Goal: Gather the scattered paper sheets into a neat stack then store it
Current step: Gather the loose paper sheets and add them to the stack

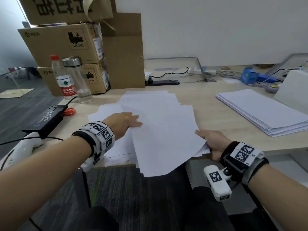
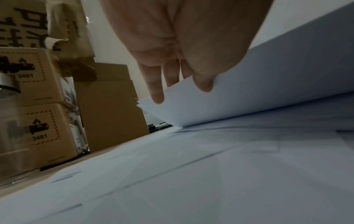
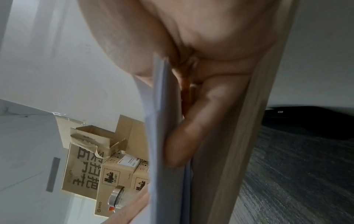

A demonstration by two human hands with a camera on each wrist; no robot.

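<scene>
Head view: the loose paper sheets [image 1: 158, 124] fan across the pale wood tabletop [image 1: 208, 114], overhanging its near edge. Sweep both sides inward gently; thin, slick sheets slip.

Left wrist: the left hand [image 2: 184, 50] pinches a lifted sheet's edge.

Right wrist: the right hand [image 3: 201, 75] grips several sheets' corner.
</scene>
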